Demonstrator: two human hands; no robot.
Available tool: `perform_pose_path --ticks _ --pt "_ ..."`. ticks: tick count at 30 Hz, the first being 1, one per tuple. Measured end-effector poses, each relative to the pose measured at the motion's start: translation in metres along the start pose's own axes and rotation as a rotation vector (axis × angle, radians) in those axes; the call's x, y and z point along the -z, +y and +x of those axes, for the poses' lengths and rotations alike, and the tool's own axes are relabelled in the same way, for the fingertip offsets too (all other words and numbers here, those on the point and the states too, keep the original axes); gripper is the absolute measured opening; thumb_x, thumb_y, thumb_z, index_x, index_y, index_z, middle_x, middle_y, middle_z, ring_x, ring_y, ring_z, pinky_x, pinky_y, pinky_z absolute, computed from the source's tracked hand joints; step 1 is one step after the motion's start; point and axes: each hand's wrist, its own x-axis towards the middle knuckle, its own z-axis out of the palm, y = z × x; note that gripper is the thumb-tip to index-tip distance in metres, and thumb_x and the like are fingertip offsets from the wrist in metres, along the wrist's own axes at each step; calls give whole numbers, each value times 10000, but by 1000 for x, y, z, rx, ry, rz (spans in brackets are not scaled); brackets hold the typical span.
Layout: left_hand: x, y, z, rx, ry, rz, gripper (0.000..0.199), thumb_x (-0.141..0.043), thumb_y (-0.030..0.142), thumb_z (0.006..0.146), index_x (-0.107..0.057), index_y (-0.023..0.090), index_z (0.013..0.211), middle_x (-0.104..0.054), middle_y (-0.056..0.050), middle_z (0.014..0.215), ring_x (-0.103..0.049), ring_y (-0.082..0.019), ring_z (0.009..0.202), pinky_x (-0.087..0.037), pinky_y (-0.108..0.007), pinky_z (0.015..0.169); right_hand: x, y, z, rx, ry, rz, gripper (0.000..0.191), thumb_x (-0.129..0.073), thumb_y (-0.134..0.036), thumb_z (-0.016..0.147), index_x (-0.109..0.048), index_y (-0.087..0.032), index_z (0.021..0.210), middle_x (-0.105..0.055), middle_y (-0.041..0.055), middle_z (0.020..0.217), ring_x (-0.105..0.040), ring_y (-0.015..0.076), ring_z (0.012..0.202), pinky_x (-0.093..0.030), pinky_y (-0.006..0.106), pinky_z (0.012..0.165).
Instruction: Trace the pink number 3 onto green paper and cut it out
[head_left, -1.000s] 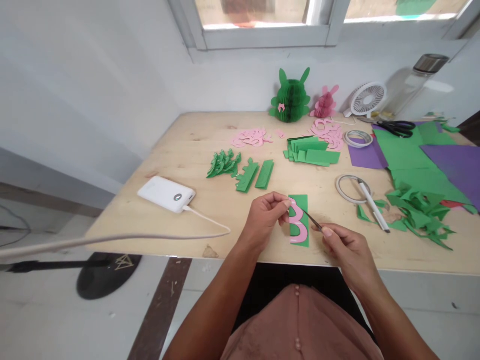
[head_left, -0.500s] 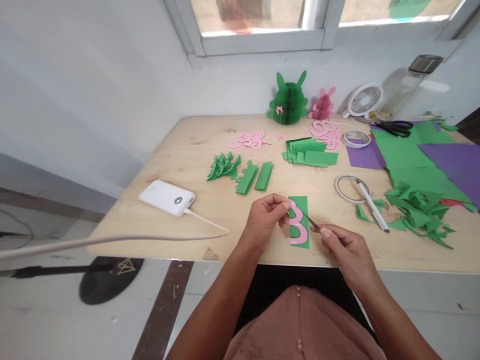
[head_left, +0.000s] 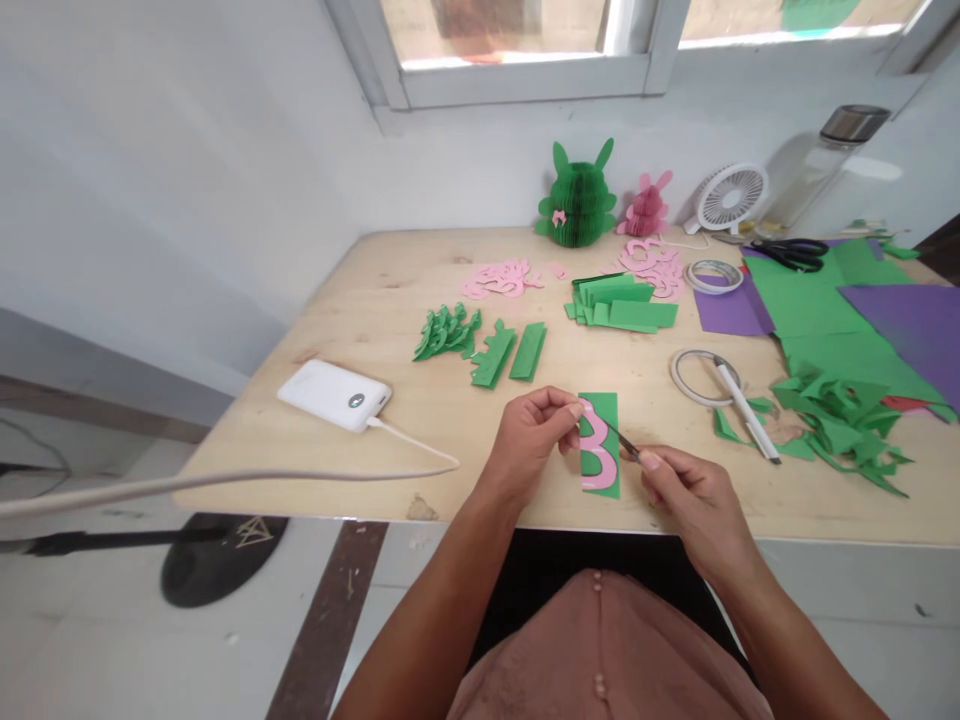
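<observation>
- The worktop (head_left: 390,420) is pale wood, set against a white wall (head_left: 300,110) under a window (head_left: 525,85); grey floor tiles (head_left: 427,600) show below.
- Taking the card as my clock's centre, two paper rabbits stand by the wall: a green rabbit (head_left: 579,205) at twelve, a pink rabbit (head_left: 643,212) nearer one.
- One fan (head_left: 731,198) is at one, one bottle (head_left: 829,170) between one and two.
- Two pink piles lie at eleven (head_left: 501,280) and one, one strip pile (head_left: 626,303) at twelve.
- At ten: two folded pieces (head_left: 511,355) beside one green pile (head_left: 446,333).
- One tape roll (head_left: 715,288) and one pair of scissors (head_left: 796,255) are towards two; one pen (head_left: 748,410) and one scrap heap (head_left: 844,430) at three.
- One power bank (head_left: 330,394) sits at nine.
- One card (head_left: 610,428), green under a pink shape (head_left: 599,478), lies near my edge.
- My left hand (head_left: 534,430) pinches its upper-left edge; my right hand (head_left: 697,490) clamps a thin dark tool (head_left: 627,446) slanting to the pink.
</observation>
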Motion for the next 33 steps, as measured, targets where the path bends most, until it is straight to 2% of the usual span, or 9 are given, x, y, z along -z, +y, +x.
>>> perform_pose_path --ticks 3,8,30,33 --pt "1 0 0 -2 2 -3 172 -728 296 683 -635 153 699 -594 17 509 -494 -81 454 -347 -203 464 0 0 0 -2 -5 -2 353 -592 -488 825 -650 -187 650 -483 -28 511 -394 119 499 -314 252 487" --pt "1 0 0 -12 -8 -9 148 -718 272 693 -636 149 700 -594 17 501 -494 -79 452 -349 -199 463 0 1 0 -14 1 8 334 -602 -486 825 -695 -185 716 -472 -34 512 -381 115 505 -300 249 491" --pt "1 2 -1 12 4 5 182 -734 310 665 -646 152 687 -590 13 498 -494 -81 452 -353 -198 456 -1 1 1 -4 5 -30 372 -589 -503 824 -713 -180 689 -546 -10 526 -470 133 508 -362 250 481" --pt "1 1 -1 7 -1 4 169 -729 298 675 -646 151 688 -594 13 500 -493 -77 451 -355 -196 461 -1 2 1 2 8 -31 354 -595 -498 824 -744 -184 754 -560 -10 532 -489 138 520 -387 249 493"
